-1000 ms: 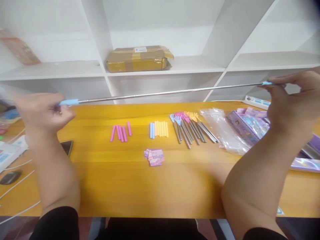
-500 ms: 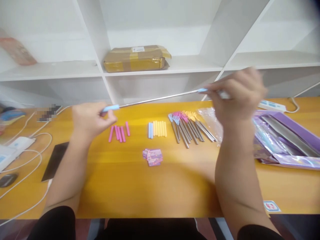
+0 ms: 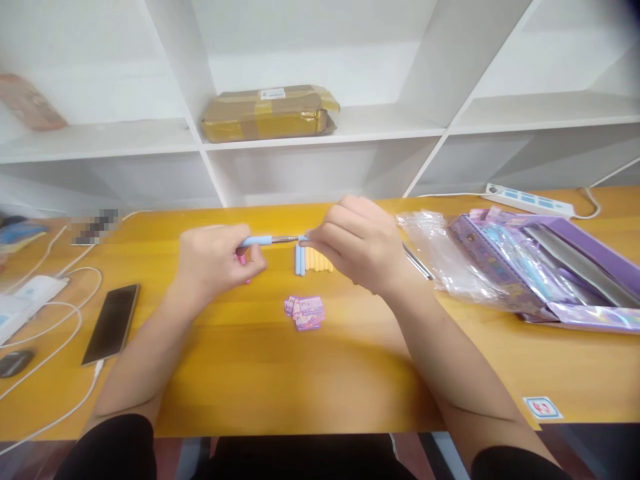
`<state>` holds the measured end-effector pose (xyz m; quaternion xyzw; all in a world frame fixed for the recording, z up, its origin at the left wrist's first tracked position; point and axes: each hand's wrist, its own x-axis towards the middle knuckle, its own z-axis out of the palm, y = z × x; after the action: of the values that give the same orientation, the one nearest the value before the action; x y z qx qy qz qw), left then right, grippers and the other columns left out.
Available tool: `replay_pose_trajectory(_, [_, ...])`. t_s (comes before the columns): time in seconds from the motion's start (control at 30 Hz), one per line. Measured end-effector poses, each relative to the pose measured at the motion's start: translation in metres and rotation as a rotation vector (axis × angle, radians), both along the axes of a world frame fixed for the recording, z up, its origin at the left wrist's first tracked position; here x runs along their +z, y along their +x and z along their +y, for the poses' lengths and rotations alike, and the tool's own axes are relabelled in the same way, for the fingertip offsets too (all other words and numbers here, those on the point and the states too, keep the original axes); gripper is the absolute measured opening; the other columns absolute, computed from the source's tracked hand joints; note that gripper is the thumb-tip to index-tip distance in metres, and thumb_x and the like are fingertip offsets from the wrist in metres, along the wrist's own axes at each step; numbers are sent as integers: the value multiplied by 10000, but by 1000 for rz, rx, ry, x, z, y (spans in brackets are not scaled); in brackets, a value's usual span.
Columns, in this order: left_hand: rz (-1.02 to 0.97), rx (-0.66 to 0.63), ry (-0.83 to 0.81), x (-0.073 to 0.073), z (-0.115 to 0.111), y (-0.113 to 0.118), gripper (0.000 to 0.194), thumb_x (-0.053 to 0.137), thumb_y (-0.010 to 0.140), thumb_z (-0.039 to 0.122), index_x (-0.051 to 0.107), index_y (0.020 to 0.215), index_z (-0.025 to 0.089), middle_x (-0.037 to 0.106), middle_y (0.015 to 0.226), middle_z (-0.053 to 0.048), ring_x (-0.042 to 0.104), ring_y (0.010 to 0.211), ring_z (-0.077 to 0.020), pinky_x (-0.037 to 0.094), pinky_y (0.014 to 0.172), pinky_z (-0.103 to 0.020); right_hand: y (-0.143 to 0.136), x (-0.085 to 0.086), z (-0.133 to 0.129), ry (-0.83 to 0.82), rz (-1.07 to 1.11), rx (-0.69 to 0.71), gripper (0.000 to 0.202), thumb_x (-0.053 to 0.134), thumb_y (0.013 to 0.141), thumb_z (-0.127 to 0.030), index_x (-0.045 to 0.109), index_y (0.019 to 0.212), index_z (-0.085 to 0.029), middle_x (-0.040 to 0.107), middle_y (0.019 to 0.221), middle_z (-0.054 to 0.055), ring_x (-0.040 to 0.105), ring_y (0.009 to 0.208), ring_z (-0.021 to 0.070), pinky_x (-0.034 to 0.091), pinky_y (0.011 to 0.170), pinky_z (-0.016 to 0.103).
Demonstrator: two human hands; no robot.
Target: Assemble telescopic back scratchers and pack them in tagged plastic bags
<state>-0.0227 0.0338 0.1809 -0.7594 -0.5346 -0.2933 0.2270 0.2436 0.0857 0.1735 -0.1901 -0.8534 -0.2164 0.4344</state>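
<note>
A telescopic back scratcher (image 3: 284, 239) with a metal rod is held level between both hands above the table. My left hand (image 3: 215, 260) is closed around its light-blue handle (image 3: 259, 241). The fingers of my right hand (image 3: 363, 243) pinch its light-blue end, mostly hidden by them. Below lie two blue tubes (image 3: 300, 260) beside several yellow tubes (image 3: 319, 260). Pink tubes (image 3: 242, 259) are largely covered by my left hand. Metal rods (image 3: 419, 261) of other scratchers stick out behind my right hand. Small purple cards (image 3: 307, 313) lie nearer to me.
On the right are clear plastic bags (image 3: 445, 257), an open purple box (image 3: 590, 260) and a power strip (image 3: 530, 200). A phone (image 3: 111, 323), a mouse (image 3: 16, 362) and white cables lie left. Behind, a white shelf (image 3: 320, 140) holds a taped carton (image 3: 270, 117).
My hands have come together and lower, my right hand moving left. The scratcher's long drawn-out rod has shortened to a small stretch of metal.
</note>
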Motion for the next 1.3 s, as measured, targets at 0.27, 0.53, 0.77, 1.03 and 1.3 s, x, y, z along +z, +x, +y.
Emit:
replay_pose_trajectory(0.27, [20,-4,-23,-2,-2,1,235,579,706,269,385,582,219,456,490,14,384,511,-154,250,506,-323,2,-1,1,-18,-12,10,284,635,1062,-224,568,787,-243,538,749,15,383,760,180,310,698,358])
replay_pose_trajectory(0.53, [25,-32,33,-3,-2,1,247,571,735,295,397,577,218,460,483,18,384,508,-148,240,507,-310,3,0,2,30,-25,-1,264,626,1066,-211,577,808,-236,550,745,9,410,762,171,320,697,341])
replay_pose_trajectory(0.77, [64,-2,50,-3,-2,2,237,565,724,284,397,574,211,446,487,27,371,513,-134,237,507,-298,3,1,2,61,-38,12,249,650,1060,-225,570,824,-232,545,754,4,398,768,170,325,692,340])
replay_pose_trajectory(1.03, [61,8,11,1,-4,-1,230,556,687,270,369,569,211,428,485,22,359,512,-137,230,509,-312,3,-1,1,56,-45,-1,237,632,1074,-229,574,844,-236,556,765,4,399,780,171,316,703,342])
replay_pose_trajectory(1.3, [79,70,-2,4,-3,0,243,545,670,302,352,553,215,416,467,13,361,499,-144,210,502,-312,3,2,0,90,-50,-39,237,629,1077,-236,587,844,-237,561,760,-4,409,775,167,291,708,348])
